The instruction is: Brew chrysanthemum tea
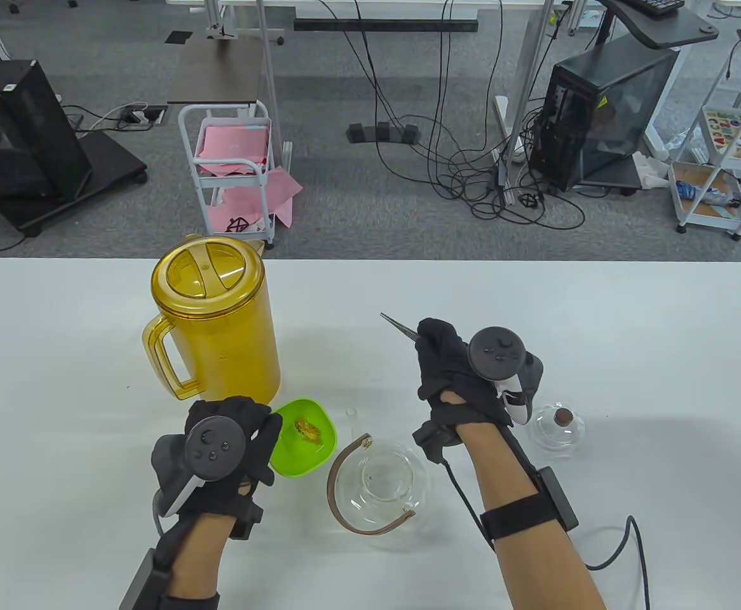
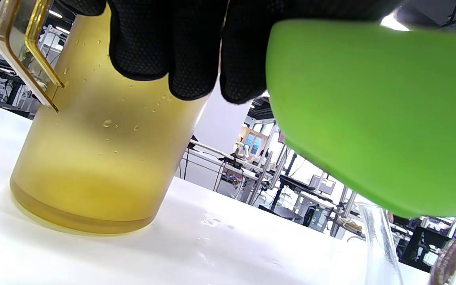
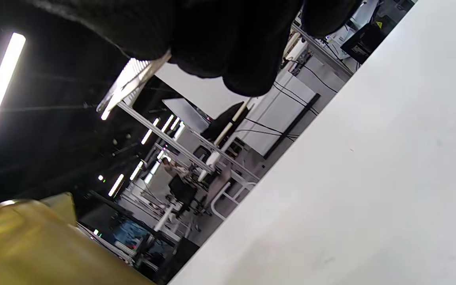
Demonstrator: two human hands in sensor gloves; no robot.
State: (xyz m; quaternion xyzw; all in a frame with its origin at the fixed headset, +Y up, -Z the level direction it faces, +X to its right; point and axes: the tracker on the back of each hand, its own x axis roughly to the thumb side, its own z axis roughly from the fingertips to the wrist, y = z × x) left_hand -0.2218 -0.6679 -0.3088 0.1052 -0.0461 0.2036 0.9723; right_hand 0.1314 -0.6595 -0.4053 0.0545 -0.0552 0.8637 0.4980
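A green bowl point(image 1: 310, 452) with dried yellow chrysanthemum point(image 1: 307, 429) in it is held at its left rim by my left hand point(image 1: 243, 438). From the left wrist view the bowl point(image 2: 374, 118) appears lifted off the table, my gloved fingers point(image 2: 196, 55) curled over its edge. My right hand point(image 1: 443, 362) grips metal tweezers point(image 1: 399, 326), tips pointing up-left, above the table behind the teapot. The glass teapot point(image 1: 386, 483) stands open, its brown handle point(image 1: 345, 502) folded over. Its glass lid point(image 1: 559, 427) lies to the right.
A tall amber pitcher point(image 1: 215, 318) with its lid on stands at the left, just behind the bowl, holding liquid in the left wrist view point(image 2: 93, 158). A cable point(image 1: 625, 546) trails from my right forearm. The table's far edge point(image 1: 370, 260) borders an office floor.
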